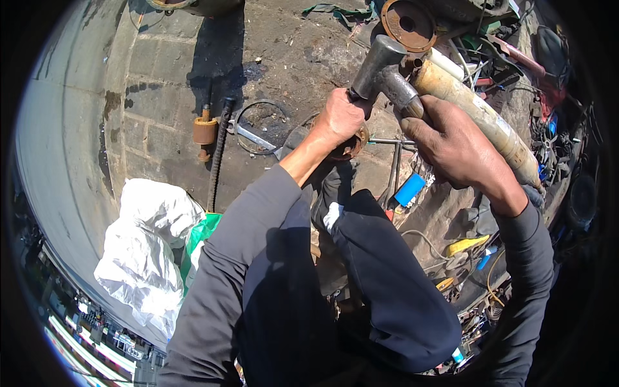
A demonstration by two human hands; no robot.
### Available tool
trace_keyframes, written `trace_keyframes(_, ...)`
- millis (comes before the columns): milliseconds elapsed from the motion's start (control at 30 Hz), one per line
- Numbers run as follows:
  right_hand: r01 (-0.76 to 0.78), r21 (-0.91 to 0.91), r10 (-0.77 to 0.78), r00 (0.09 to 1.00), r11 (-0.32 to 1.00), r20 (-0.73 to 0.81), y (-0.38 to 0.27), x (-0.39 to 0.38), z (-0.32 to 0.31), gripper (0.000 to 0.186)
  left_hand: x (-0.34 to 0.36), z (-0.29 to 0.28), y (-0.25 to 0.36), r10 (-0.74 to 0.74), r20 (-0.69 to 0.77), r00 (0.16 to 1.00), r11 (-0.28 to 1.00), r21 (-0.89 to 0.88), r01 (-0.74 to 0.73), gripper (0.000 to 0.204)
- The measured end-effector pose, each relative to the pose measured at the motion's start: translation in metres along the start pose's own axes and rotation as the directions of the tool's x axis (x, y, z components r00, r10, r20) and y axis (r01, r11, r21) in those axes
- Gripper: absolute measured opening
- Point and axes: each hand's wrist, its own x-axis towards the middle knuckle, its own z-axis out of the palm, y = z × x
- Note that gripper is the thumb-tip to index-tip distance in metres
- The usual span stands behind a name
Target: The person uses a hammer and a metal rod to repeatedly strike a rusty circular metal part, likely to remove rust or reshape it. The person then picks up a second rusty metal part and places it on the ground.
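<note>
A hammer with a heavy steel head [377,68] is in my right hand [454,138], whose fingers wrap round the handle close to the head. My left hand [340,117] is closed just below the head's lower face. A dark piece shows at its thumb, touching or nearly touching the hammer; what it is I cannot make out. Under my left hand lies a rusty round metal part [351,147], mostly covered by the hand and wrist. Left of it, a wrench [255,137] rests across a thin dark ring [244,115].
A ribbed steel bar [219,151] and a rusty part on a shaft [205,131] lie on the left paving. Nearer is a white sack [148,226]. At right are a long beige cylinder [493,122], a rusty disc [409,27], a blue block [410,189] and piled scrap.
</note>
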Motion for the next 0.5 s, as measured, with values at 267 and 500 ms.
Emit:
trace_keyframes(267, 0.549, 0.131, -0.434, 0.765, 0.825, -0.475, -0.009, -0.036, -0.110, 0.054, 0.000, 0.002, 0.011, -0.034, 0.106, 0.994, 0.998, -0.041, 0.038, 0.048)
trace_keyframes(500, 0.049, 0.023, -0.046, 0.993, 0.999, -0.105, 0.017, -0.001, 0.012, 0.028, -0.011, -0.001, 0.008, -0.121, 0.132, 0.984, 0.988, -0.081, 0.133, 0.043)
